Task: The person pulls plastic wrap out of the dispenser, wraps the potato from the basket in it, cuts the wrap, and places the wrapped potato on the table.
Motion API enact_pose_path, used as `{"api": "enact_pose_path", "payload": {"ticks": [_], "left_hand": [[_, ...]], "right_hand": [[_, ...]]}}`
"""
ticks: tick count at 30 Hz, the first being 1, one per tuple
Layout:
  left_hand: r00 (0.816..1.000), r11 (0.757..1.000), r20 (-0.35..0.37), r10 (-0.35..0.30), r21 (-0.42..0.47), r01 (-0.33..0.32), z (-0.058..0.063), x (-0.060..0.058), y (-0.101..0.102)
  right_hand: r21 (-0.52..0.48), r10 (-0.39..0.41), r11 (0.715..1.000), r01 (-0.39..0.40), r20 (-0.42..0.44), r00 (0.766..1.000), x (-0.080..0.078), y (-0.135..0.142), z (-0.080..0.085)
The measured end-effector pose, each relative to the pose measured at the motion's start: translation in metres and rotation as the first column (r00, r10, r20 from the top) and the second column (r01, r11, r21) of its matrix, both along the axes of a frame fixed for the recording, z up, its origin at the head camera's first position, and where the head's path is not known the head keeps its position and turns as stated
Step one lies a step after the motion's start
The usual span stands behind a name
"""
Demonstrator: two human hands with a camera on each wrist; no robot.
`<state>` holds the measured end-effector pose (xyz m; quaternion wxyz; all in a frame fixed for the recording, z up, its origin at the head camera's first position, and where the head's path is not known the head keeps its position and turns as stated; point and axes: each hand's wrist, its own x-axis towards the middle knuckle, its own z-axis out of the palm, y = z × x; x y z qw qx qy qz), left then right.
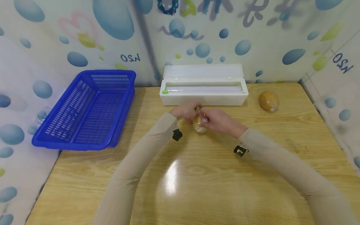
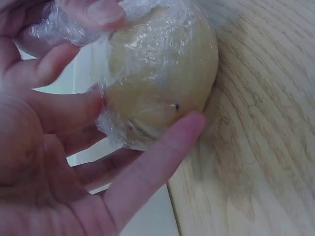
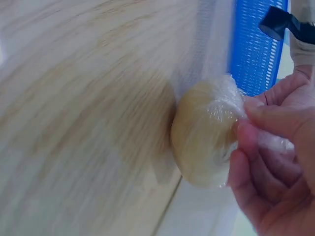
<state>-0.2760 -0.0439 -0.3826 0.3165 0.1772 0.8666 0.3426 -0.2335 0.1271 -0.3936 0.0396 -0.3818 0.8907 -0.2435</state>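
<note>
A round, pale yellow fruit [image 1: 199, 127], its exact kind unclear, sits on the table wrapped in clear plastic. My left hand [image 1: 185, 111] holds it from the left side; in the left wrist view the thumb and fingers lie against the wrapped fruit [image 2: 162, 73], which has a small dark spot. From the other side my right hand [image 1: 220, 120] pinches the gathered plastic wrap [image 3: 229, 101] between thumb and fingertips. A bunched tail of wrap shows among the fingers in the left wrist view. Part of the fruit is hidden behind both hands.
Just behind the hands stands a white cling-film box [image 1: 203, 100], lid raised, with a green slider at its left end. A blue plastic basket [image 1: 115, 137] is at the left. Another wrapped, orange-yellow fruit [image 1: 269, 100] lies at the right on the wooden table [image 1: 213, 187].
</note>
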Motion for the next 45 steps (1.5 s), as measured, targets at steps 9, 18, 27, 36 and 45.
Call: {"api": "enact_pose_path", "payload": {"ticks": [9,18,27,36,45], "left_hand": [[1.000,0.999,-0.011,-0.003,0.038,0.003,-0.002,0.001,-0.002],[0.998,0.989,0.054,-0.018,0.151,0.010,-0.014,-0.002,-0.014],[0.986,0.968,0.148,-0.077,0.249,0.038,-0.018,-0.003,-0.021],[0.990,0.975,0.139,0.033,0.215,-0.063,-0.023,-0.004,-0.017],[0.991,0.979,0.130,0.041,0.192,-0.066,-0.019,-0.003,-0.017]], "right_hand": [[-0.026,-0.072,0.997,0.072,-0.027,0.997,-0.004,-0.001,-0.005],[-0.020,-0.108,0.993,0.113,0.166,0.980,-0.024,0.005,-0.014],[0.087,-0.095,0.993,0.077,0.231,0.968,-0.043,0.005,-0.011],[-0.139,0.099,0.989,-0.055,0.333,0.938,-0.048,0.025,-0.019],[-0.195,0.130,0.979,-0.057,0.386,0.913,-0.049,0.027,-0.022]]}}
